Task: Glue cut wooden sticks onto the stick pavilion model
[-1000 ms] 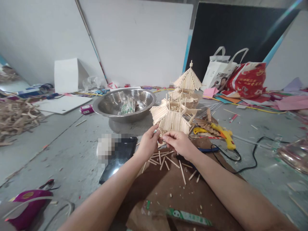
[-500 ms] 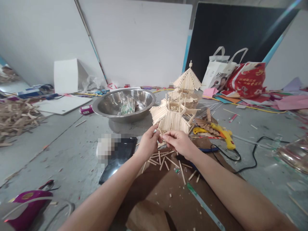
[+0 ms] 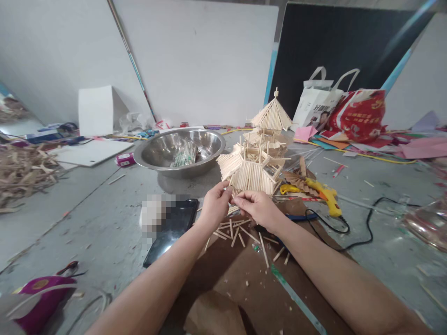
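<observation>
A model pagoda roof section (image 3: 252, 178) made of pale wooden sticks stands in front of me, with short posts rising from its top. Behind it shows a taller part with a pointed roof (image 3: 272, 116). My left hand (image 3: 217, 203) is pinched at the lower left edge of the front roof. Close beside it, my right hand (image 3: 256, 208) has thumb and forefinger pressed together just below the same edge. Whatever the fingertips hold is too small and hidden to make out. Several loose wooden sticks (image 3: 234, 231) lie under my hands on brown cardboard (image 3: 223, 265).
A metal basin (image 3: 146, 160) with bagged sticks stands behind on the left. A black tablet-like slab (image 3: 174, 230) lies left of my hands. To the right are a yellow glue gun (image 3: 328, 197) and its black cable. A glue stick (image 3: 296, 298) lies on the cardboard.
Both hands stay at the roof's lower edge. My right hand has shifted very slightly left, nearer my left fingertips. The model looks unchanged.
</observation>
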The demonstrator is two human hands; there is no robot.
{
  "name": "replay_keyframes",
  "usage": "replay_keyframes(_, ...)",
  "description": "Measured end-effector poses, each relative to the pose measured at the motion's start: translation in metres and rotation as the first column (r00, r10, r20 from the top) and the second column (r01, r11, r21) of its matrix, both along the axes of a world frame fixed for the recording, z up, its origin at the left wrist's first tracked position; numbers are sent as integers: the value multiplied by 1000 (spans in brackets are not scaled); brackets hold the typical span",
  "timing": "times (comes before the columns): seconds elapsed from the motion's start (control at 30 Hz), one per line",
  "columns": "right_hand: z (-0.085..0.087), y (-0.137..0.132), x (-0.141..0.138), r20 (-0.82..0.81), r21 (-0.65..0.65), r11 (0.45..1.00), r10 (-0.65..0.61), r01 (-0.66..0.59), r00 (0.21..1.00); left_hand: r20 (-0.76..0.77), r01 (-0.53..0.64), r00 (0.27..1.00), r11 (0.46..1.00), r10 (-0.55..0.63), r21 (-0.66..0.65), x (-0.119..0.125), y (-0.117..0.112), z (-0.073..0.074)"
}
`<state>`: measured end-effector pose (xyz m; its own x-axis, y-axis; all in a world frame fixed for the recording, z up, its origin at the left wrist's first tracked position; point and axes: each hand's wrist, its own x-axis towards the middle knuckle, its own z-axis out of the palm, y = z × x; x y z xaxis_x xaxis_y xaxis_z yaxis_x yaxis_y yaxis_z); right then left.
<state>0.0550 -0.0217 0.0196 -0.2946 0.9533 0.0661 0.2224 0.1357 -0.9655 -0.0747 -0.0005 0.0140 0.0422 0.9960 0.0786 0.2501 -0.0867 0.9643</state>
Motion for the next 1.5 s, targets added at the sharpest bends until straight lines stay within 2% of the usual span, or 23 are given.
replay_keyframes(0.3, 4, -3, -1, -23, -35, 999, -5, 4, 1000, -28, -22, 999, 998, 24, 52, 1, 1, -2)
replay_keyframes(0.47, 8, -2, 1, -37, -6, 1000, 1, -2, 999, -37, -16, 999, 998, 18, 61, 0, 1, -2)
replay_keyframes(0.53, 16, -1, 7, -68, 1, 1000, -17, 17, 998, -41, -11, 999, 998, 14, 58, 0, 1, -2)
replay_keyframes(0.63, 38, 0, 27, -141, -1, 996, -90, 90, 986, -49, -6, 999, 998, 9, 61, -1, 1, -2)
replay_keyframes(0.73, 62, -2, 54, -185, 87, 979, -168, 186, 968, -67, -3, 998, 997, 8, 73, -2, 1, -2)
replay_keyframes(0.83, 75, -9, 80, -145, 130, 955, -247, 266, 958, -91, -5, 996, 997, 12, 77, -3, 0, -1)
replay_keyframes(0.93, 67, -19, 99, -33, 133, 942, -307, 308, 951, -112, -15, 993, 997, 23, 74, -4, -1, -1)
replay_keyframes(1.03, 45, -31, 111, 220, 107, 949, -314, 297, 924, -128, -29, 991, 997, 39, 78, -5, -1, 0)
replay_keyframes(1.1, 29, -39, 117, 397, 123, 953, -303, 276, 867, -136, -28, 990, 996, 39, 86, -5, -2, 0)
replay_keyframes(1.23, 7, -53, 120, 593, 200, 959, -281, 200, 755, -148, -36, 988, 994, 51, 99, -7, -5, -1)
replay_keyframes(1.4, -4, -69, 114, 790, 197, 970, -244, 143, 562, -189, -48, 980, 994, 66, 97, -10, -10, -3)
replay_keyframes(1.5, -9, -78, 109, 849, 173, 981, -194, 88, 492, -212, -14, 977, 996, 32, 88, -13, -14, -2)
